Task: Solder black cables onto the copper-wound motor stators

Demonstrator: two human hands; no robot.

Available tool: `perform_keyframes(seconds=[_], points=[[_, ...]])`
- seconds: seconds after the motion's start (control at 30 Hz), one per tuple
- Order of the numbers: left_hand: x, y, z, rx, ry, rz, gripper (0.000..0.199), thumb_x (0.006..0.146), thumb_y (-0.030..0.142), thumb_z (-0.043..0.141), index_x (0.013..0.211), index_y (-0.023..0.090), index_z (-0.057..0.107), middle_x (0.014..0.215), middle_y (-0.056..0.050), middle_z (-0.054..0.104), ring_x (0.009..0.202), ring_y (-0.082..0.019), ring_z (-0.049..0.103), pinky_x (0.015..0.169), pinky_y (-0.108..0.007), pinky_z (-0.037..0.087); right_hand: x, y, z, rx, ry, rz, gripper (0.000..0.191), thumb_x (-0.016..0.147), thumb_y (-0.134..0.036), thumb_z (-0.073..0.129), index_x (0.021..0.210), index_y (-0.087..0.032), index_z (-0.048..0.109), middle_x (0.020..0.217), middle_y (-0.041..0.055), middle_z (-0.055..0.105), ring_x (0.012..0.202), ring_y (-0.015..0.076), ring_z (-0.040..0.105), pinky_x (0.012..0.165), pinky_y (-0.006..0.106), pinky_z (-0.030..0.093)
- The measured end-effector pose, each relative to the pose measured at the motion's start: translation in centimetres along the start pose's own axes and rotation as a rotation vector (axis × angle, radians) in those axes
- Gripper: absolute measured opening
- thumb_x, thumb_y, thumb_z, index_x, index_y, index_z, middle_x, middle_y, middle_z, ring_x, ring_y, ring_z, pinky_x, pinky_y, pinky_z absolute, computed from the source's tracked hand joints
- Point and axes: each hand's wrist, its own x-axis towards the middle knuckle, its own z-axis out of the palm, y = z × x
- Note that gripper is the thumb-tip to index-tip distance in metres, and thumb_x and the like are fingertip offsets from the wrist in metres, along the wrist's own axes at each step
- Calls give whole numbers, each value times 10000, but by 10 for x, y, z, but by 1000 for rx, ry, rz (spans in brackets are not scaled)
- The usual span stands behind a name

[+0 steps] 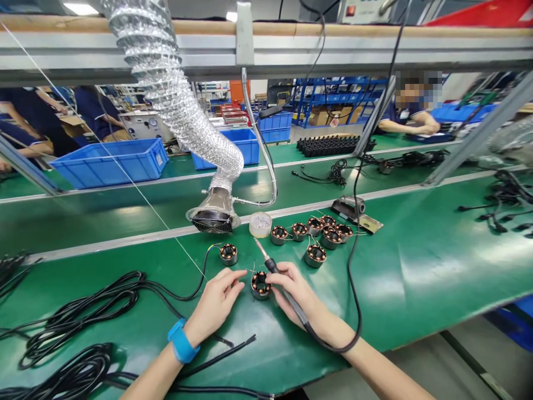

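A motor stator [261,289] with copper windings sits on the green mat, thin wire ends sticking up from its far side. Just left of it is my left hand [216,303], wearing a blue wristband [183,341]; thumb and index finger are stretched out and apart, the index tip close to the wire ends. My right hand [300,294] is closed around a soldering iron [272,266], its tip pointing up and left toward a round whitish tub [260,224]. The right fingertips also reach the stator's right rim. Another stator [229,254], joined to a black cable, lies behind my left hand.
Several stators [315,255] stand behind my right hand, near a metal stand [357,212]. Coiled black cables [89,303] cover the left side. A fume extraction hood [214,214] hangs over the bench, and the iron's cord [353,261] loops down at the right.
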Motion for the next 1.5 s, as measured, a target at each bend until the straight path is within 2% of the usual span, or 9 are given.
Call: perform_keyframes(seconds=[0.2,0.43,0.53,0.63,0.83,1.0,1.17,1.37,1.5], points=[[17,-3,11,-90,131,-101,311,870,423,596,1018,182,726,764,-12,602,578,-122,461,570,-247,365,7,-7,21,-66,50,216,541,739,-249,781,1196,-272,492,1180,65,423,1036,219,579,921,370,520],[19,-11,6,-526,77,-309,316,774,440,698,806,126,704,764,-57,696,675,-153,585,645,-252,449,26,-13,37,70,-96,120,497,732,-96,672,1166,-266,501,1159,50,422,895,151,588,833,303,534],[17,-10,-4,-580,71,-399,307,757,431,707,708,131,666,630,7,609,524,-86,460,521,-210,354,31,-12,39,133,-138,72,517,694,-63,639,1153,-259,504,1131,48,425,876,147,581,800,287,535],[15,-10,-14,-550,-28,-457,346,762,452,701,662,129,629,569,36,534,439,-46,303,434,-204,209,29,-11,40,159,-92,75,536,687,-61,631,1163,-265,492,1124,53,428,981,183,567,861,314,525],[17,-15,-16,-648,-21,-467,439,846,549,590,946,127,655,696,27,531,439,-32,247,406,-202,152,22,-9,38,171,-50,113,515,720,-77,653,1168,-278,495,1132,51,437,1033,194,555,912,332,503],[21,-20,-17,-641,-175,-468,381,805,495,671,799,118,624,659,41,487,445,-26,235,412,-216,115,22,-3,38,192,-60,104,528,714,-57,625,1176,-280,500,1141,53,434,1028,193,558,904,333,506],[28,-13,-14,-661,-95,-371,376,828,520,637,832,149,580,615,77,372,485,-52,206,450,-210,154,24,1,40,240,-112,98,563,695,-34,608,1184,-288,497,1135,45,442,972,176,578,862,308,527],[24,-7,-20,-420,-54,-307,410,888,540,519,831,147,623,688,12,525,549,-94,376,513,-220,283,23,1,41,262,-109,106,554,705,-34,604,1188,-286,503,1144,50,448,974,176,591,866,313,532],[12,-6,-32,-343,-190,-353,393,863,510,560,728,148,629,635,2,552,604,-120,451,561,-229,325,21,1,40,265,-104,104,560,720,-56,626,1215,-284,496,1160,55,448,992,182,589,893,329,527]])
